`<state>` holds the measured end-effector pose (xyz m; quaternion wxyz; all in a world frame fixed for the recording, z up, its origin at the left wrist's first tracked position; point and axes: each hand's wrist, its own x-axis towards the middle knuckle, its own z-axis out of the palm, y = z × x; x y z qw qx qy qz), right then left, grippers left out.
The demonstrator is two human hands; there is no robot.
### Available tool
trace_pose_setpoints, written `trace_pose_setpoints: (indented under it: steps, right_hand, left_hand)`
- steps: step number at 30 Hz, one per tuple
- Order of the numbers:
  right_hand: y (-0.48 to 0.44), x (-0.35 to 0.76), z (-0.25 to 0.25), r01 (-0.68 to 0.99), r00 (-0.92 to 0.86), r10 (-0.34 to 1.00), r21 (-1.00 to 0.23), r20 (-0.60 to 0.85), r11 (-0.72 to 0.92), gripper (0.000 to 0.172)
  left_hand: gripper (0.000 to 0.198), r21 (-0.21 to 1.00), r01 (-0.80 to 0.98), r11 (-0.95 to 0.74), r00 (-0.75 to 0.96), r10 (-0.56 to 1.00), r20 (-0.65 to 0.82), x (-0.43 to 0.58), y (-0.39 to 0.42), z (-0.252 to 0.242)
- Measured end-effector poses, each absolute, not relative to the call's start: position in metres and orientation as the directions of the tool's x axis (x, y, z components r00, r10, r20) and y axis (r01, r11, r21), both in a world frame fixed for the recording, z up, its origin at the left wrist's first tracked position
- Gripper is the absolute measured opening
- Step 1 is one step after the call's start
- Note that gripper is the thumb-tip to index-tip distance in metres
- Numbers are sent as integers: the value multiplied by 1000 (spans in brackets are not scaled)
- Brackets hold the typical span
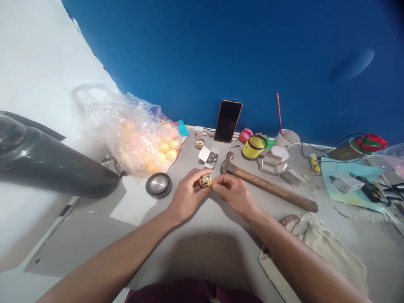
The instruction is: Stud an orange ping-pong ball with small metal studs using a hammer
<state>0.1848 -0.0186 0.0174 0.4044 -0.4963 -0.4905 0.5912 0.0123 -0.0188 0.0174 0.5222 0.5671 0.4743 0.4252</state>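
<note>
A small yellow ball (205,181) with dark and silver shiny pieces on it sits between the thumb and fingers of my left hand (187,194). My right hand (235,192) is closed in a pinch at the ball's right side; whatever its fingertips hold, if anything, is too small to make out. Just beyond the hands stands an open white box (208,157) full of small shiny pieces. Behind it lies a second decorated ball or small container of shiny bits (200,144). A claw hammer (268,181) with a wooden handle rests to the right of the box.
On the left are a clear plastic bag (139,139) of orange balls, a round dark-rimmed metal disc (158,184) and a dark cylinder (53,155). A phone (227,121) leans on the blue wall. Rightward stand a yellow cup (253,147), white tub (287,138) and beige cloth (325,248).
</note>
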Motion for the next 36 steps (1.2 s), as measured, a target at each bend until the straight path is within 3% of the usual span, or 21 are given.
trace_pose_setpoints:
  steps: [7,20,36]
  right_hand:
    - [-19,186,15,-12,-199,964,-983,-177,-183,24]
    - [-20,187,19,102,-207,967,-987,-146,-127,23]
    - [-21,185,17,0,-206,958,-979,-200,-205,30]
  left_hand:
    - [37,993,114,-31,179,984,11,13,-20,19]
    - [31,988,137,-76,178,983,51,13,-21,18]
    - [31,979,164,-120,167,982,92,13,-21,15]
